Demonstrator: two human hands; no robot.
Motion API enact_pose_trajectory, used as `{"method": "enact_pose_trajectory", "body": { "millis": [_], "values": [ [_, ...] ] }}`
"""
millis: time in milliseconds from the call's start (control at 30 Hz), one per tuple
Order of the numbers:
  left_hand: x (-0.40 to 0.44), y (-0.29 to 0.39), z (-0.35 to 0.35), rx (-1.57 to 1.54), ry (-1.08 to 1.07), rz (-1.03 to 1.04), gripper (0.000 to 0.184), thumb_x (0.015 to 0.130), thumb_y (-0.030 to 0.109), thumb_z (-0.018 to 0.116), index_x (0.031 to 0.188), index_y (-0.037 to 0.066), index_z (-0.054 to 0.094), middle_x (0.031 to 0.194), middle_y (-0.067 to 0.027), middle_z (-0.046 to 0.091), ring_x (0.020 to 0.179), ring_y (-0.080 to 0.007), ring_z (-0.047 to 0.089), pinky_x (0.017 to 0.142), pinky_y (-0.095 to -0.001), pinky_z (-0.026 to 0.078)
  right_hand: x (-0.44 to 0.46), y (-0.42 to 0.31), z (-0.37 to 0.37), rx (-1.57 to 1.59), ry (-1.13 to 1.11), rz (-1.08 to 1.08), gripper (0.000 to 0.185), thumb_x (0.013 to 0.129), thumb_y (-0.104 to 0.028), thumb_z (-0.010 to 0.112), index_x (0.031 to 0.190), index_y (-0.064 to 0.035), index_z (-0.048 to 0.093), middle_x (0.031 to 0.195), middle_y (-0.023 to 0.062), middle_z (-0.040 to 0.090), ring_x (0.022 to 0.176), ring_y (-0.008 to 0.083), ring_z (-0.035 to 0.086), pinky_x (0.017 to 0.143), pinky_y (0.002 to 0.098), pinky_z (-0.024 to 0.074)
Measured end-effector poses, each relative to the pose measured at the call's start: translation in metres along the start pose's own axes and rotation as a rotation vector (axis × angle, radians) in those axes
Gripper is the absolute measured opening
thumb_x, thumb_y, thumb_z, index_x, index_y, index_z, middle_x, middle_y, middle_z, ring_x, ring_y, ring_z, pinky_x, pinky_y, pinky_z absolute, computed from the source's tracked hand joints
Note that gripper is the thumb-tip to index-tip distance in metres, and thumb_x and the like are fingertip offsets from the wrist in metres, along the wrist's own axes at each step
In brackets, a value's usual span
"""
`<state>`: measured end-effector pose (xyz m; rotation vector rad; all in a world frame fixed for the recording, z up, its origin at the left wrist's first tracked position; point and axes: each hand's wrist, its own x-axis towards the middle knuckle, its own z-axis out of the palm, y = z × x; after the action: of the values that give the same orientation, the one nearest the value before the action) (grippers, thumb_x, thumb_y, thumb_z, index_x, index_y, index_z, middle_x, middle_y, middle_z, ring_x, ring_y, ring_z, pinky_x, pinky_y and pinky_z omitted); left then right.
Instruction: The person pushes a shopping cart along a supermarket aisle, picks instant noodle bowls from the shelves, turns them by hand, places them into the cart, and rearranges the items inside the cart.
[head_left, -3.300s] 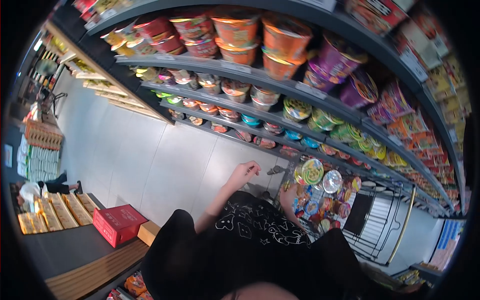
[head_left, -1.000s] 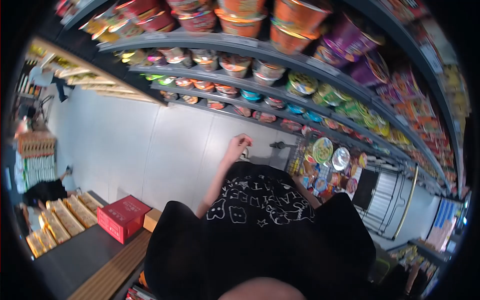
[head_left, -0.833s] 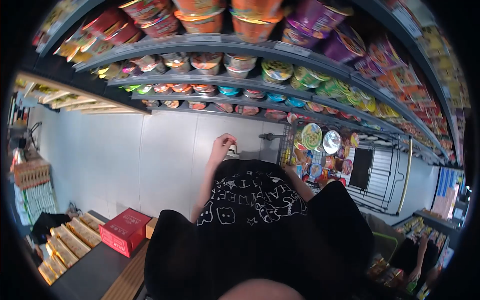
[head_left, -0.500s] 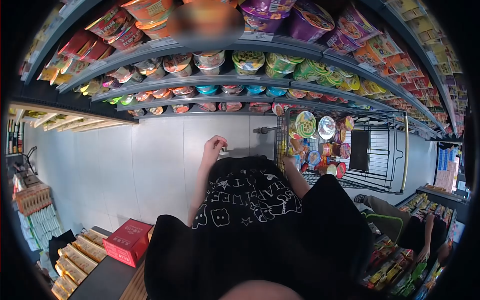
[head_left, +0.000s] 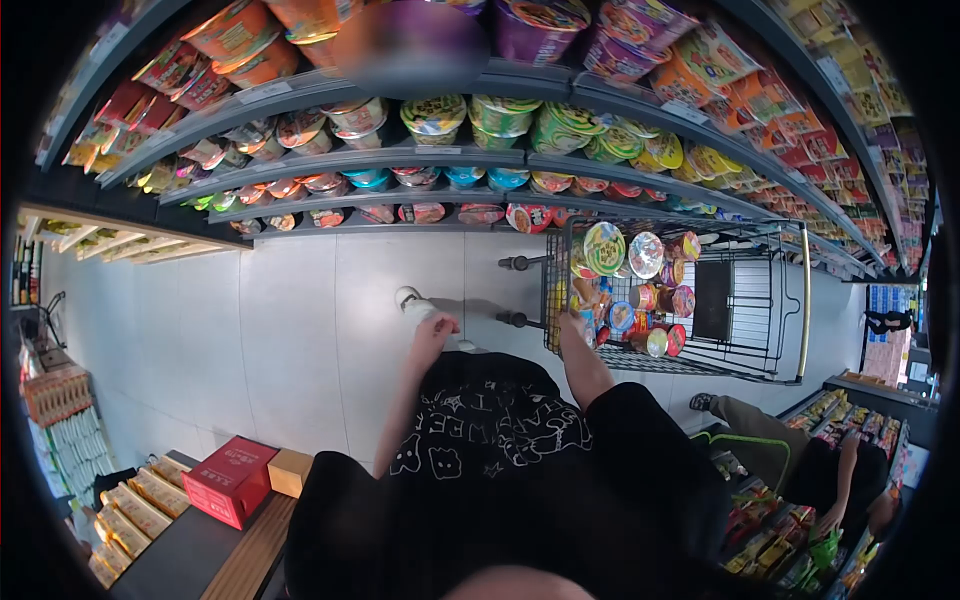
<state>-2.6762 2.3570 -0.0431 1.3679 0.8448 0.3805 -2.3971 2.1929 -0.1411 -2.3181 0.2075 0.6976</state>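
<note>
The right hand (head_left: pixel 572 325) is at the left end of the black wire shopping cart (head_left: pixel 714 300); its grip I cannot tell. The left hand (head_left: pixel 437 328) is loosely closed.

A pale grey, large-tiled floor (head_left: pixel 290 350) runs beside tiered dark-grey shelving (head_left: pixel 540 82). Left, a light-wood slatted rack (head_left: pixel 150 224); lower left, a dark flat counter (head_left: pixel 195 552), apparently edged with ribbed wood.

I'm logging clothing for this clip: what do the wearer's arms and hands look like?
Loose black sleeves leave the forearms bare. The left hand and right hand are ungloved. The black top carries white lettering and cartoon drawings.
</note>
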Motion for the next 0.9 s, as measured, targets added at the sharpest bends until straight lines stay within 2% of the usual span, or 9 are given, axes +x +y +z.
{"method": "enact_pose_trajectory", "body": {
  "millis": [167, 367, 433, 533, 633, 700, 767, 800, 900],
  "values": [
    [-0.007, -0.001, 0.027, 0.025, -0.014, -0.042, 0.010, 0.080, 0.004, 0.046, 0.082, 0.000, 0.054, 0.072, -0.0093, 0.060, 0.071, -0.0157, 0.059, 0.065, -0.0261, 0.045, 0.027, 0.007, -0.030, 0.207, -0.023, 0.100, 0.021, 0.067, -0.004, 0.060, 0.088, -0.0014, 0.060, 0.069, 0.0059, 0.060, 0.056, 0.0120, 0.053, 0.051, 0.0264, 0.0411],
    [0.022, 0.019, 0.052, 0.099, -0.036, -0.041, 0.010, 0.079, 0.003, 0.046, 0.083, 0.000, 0.055, 0.072, -0.0093, 0.060, 0.070, -0.0161, 0.060, 0.064, -0.0269, 0.045, 0.069, 0.027, -0.065, 0.306, 0.041, 0.010, 0.023, 0.067, -0.005, 0.060, 0.090, -0.0024, 0.060, 0.064, 0.0045, 0.059, 0.053, 0.0119, 0.052, 0.049, 0.0278, 0.0405],
    [0.045, 0.017, 0.067, 0.091, -0.064, -0.029, 0.011, 0.079, 0.003, 0.046, 0.083, 0.001, 0.055, 0.072, -0.0091, 0.060, 0.071, -0.0158, 0.060, 0.064, -0.0270, 0.045, 0.053, -0.002, -0.096, 0.000, 0.024, -0.067, 0.021, 0.068, -0.010, 0.060, 0.088, -0.0034, 0.061, 0.063, 0.0049, 0.058, 0.054, 0.0116, 0.053, 0.050, 0.0281, 0.0407],
    [0.069, 0.020, 0.098, 0.035, -0.108, -0.156, 0.011, 0.080, 0.006, 0.046, 0.083, 0.001, 0.055, 0.074, -0.0086, 0.060, 0.073, -0.0159, 0.059, 0.065, -0.0269, 0.044, 0.093, 0.017, -0.117, 0.000, -0.069, -0.097, 0.023, 0.070, -0.011, 0.060, 0.091, -0.0037, 0.061, 0.071, 0.0072, 0.060, 0.065, 0.0142, 0.058, 0.058, 0.0291, 0.0447],
    [0.093, 0.039, 0.130, 0.063, -0.151, -0.015, 0.011, 0.080, 0.006, 0.046, 0.084, 0.000, 0.055, 0.073, -0.0081, 0.059, 0.073, -0.0155, 0.058, 0.065, -0.0259, 0.044, 0.130, 0.035, -0.134, 0.052, -0.076, -0.209, 0.020, 0.068, -0.013, 0.060, 0.085, -0.0017, 0.061, 0.061, 0.0070, 0.058, 0.053, 0.0150, 0.054, 0.050, 0.0294, 0.0409],
    [0.104, 0.058, 0.150, 0.049, -0.172, -0.008, 0.011, 0.081, 0.005, 0.046, 0.084, -0.001, 0.054, 0.074, -0.0078, 0.059, 0.073, -0.0151, 0.058, 0.066, -0.0252, 0.044, 0.144, 0.035, -0.150, -0.069, -0.058, -0.232, 0.020, 0.069, -0.011, 0.059, 0.086, -0.0009, 0.061, 0.063, 0.0085, 0.059, 0.054, 0.0162, 0.055, 0.051, 0.0300, 0.0412],
    [0.118, 0.069, 0.163, 0.032, -0.188, 0.002, 0.011, 0.081, 0.004, 0.045, 0.084, -0.002, 0.054, 0.074, -0.0075, 0.058, 0.073, -0.0148, 0.058, 0.066, -0.0246, 0.044, 0.146, 0.021, -0.172, -0.112, -0.034, -0.114, 0.022, 0.068, -0.012, 0.059, 0.086, -0.0006, 0.061, 0.068, 0.0116, 0.061, 0.060, 0.0205, 0.058, 0.056, 0.0319, 0.0437],
    [0.125, 0.071, 0.168, 0.066, -0.208, 0.045, 0.011, 0.081, 0.004, 0.045, 0.085, -0.002, 0.053, 0.075, -0.0075, 0.058, 0.073, -0.0146, 0.058, 0.066, -0.0244, 0.044, 0.150, 0.018, -0.179, -0.262, 0.041, -0.104, 0.026, 0.067, -0.014, 0.060, 0.090, -0.0017, 0.059, 0.080, 0.0147, 0.061, 0.075, 0.0254, 0.060, 0.064, 0.0349, 0.0457],
    [0.134, 0.076, 0.181, 0.094, -0.228, 0.093, 0.011, 0.081, 0.003, 0.045, 0.085, -0.002, 0.053, 0.077, -0.0077, 0.058, 0.073, -0.0145, 0.058, 0.067, -0.0243, 0.044, 0.161, 0.012, -0.200, -0.544, 0.063, -0.049, 0.025, 0.072, -0.016, 0.057, 0.091, 0.0004, 0.056, 0.087, 0.0173, 0.059, 0.082, 0.0292, 0.058, 0.065, 0.0377, 0.0456]
  ]
}}
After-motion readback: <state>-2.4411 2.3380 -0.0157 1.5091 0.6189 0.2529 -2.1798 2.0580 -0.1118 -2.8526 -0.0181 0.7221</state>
